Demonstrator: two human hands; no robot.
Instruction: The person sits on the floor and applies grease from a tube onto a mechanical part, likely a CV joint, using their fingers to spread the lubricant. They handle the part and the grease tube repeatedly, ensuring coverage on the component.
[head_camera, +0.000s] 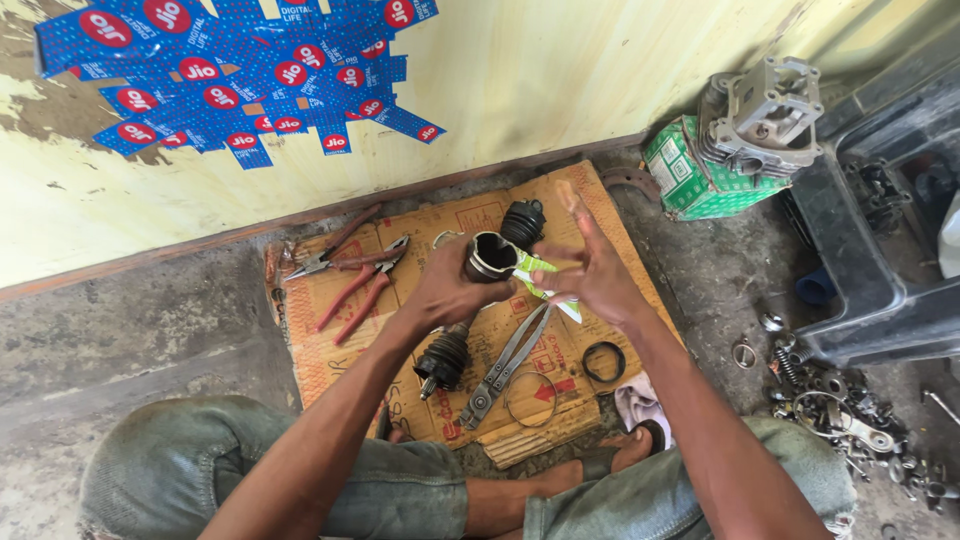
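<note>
My left hand (447, 290) grips a drive-shaft joint: a metal cup (489, 257) with a dark open mouth at the top and a ribbed black rubber boot (443, 358) at its lower end. My right hand (590, 270) is just right of the cup, fingers spread, pinching a small green and white sachet (540, 275) against the cup's rim. Both hands hover over a flattened brown cardboard sheet (455, 225) on the floor. A second black rubber boot (522, 222) lies on the cardboard behind the cup.
On the cardboard lie red-handled pliers (360, 290), another pair of pliers (325, 250), a long metal clamp tool (505, 365), a wire ring (530, 400) and a black ring (603, 361). An engine cylinder (765, 120) sits on a green box (690, 175). Loose metal parts (850, 410) lie at right beside a black crate (880, 230).
</note>
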